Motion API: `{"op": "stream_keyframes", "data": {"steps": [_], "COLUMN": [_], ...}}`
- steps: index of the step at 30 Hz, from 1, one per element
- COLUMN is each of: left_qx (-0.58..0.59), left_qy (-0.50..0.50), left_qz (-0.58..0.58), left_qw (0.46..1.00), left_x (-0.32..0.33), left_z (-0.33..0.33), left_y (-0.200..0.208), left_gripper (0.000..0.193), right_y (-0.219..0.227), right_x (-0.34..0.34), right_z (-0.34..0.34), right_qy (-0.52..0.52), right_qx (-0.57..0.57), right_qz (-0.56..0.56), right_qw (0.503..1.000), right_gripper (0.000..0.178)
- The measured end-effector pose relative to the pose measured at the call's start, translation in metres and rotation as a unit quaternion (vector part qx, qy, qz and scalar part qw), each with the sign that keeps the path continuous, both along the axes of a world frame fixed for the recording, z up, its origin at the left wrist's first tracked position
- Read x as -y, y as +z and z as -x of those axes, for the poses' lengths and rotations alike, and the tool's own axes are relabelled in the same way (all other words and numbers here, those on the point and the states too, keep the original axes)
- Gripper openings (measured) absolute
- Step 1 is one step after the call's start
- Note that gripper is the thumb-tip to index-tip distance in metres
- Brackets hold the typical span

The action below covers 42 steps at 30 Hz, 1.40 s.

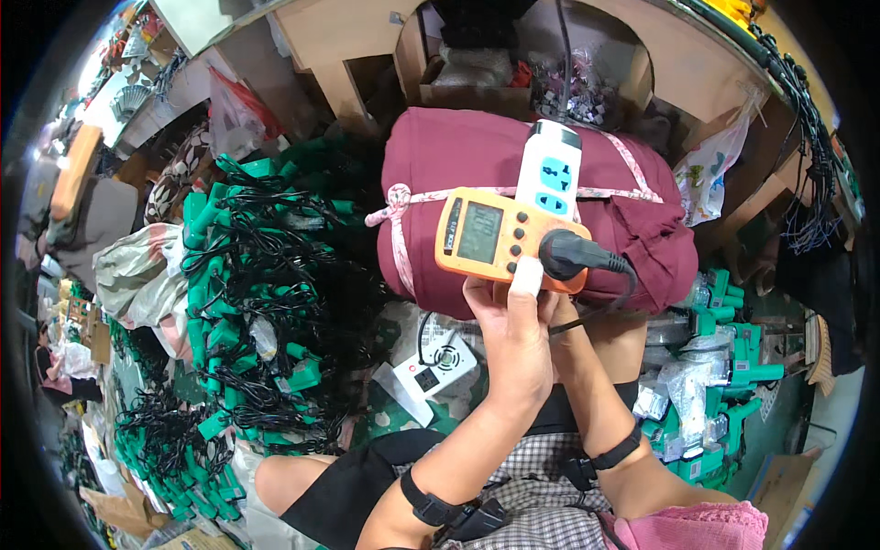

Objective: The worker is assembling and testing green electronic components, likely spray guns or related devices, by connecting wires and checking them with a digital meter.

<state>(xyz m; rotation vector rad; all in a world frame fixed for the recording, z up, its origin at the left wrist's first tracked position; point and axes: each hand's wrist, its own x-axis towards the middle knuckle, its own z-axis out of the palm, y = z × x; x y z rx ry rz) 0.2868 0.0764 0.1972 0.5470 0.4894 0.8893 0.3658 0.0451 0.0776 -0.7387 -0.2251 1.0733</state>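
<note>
orange meter (477, 234) sits gripped by the left hand (515, 323), fingers closed. right hand (558, 312) is mostly hidden; its grip cannot be told.

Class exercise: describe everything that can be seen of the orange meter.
The orange meter is a rounded, plastic-looking block, held up slightly tilted with its face toward the camera. A grey screen with dark digits fills its left part, beside a column of small dark round buttons. A black plug sits at its right end. The left hand grips its lower edge, the white-covered thumb on the front. It overlaps the white power strip; any connection there is hidden.
</note>
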Motion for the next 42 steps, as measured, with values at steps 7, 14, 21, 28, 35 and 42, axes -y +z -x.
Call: {"op": "stream_keyframes", "data": {"steps": [7,14,21,28,35,42], "left_qx": [-0.007,-0.07,-0.054,0.052,-0.006,-0.11], "left_qy": [-0.003,0.026,-0.014,0.025,-0.102,-0.094], "left_qz": [0.014,-0.093,-0.01,0.042,0.02,-0.1], "left_qw": [1.0,0.993,0.998,0.997,0.995,0.984], "left_x": [-0.009,-0.001,-0.001,0.012,0.029,0.023], "left_z": [0.006,0.022,0.036,0.02,0.026,0.068], "left_y": [-0.007,0.002,-0.006,-0.01,-0.012,-0.042], "left_gripper": [0.04,0.051,0.037,0.038,0.059,0.046], "right_y": [0.019,0.02,0.077,0.183,0.242,0.211], "right_x": [0.012,0.032,0.115,0.039,-0.03,-0.01], "right_z": [-0.004,-0.007,-0.019,-0.001,-0.08,-0.069], "right_qy": [0.034,0.05,0.028,-0.087,0.22,0.143], "right_qx": [0.094,0.06,0.507,0.859,0.818,0.84], "right_qz": [0.235,0.13,0.326,0.169,0.056,0.046], "right_qw": [0.967,0.988,0.798,0.476,0.528,0.521], "right_gripper": [0.059,0.06,0.022,0.067,0.036,0.047]}}
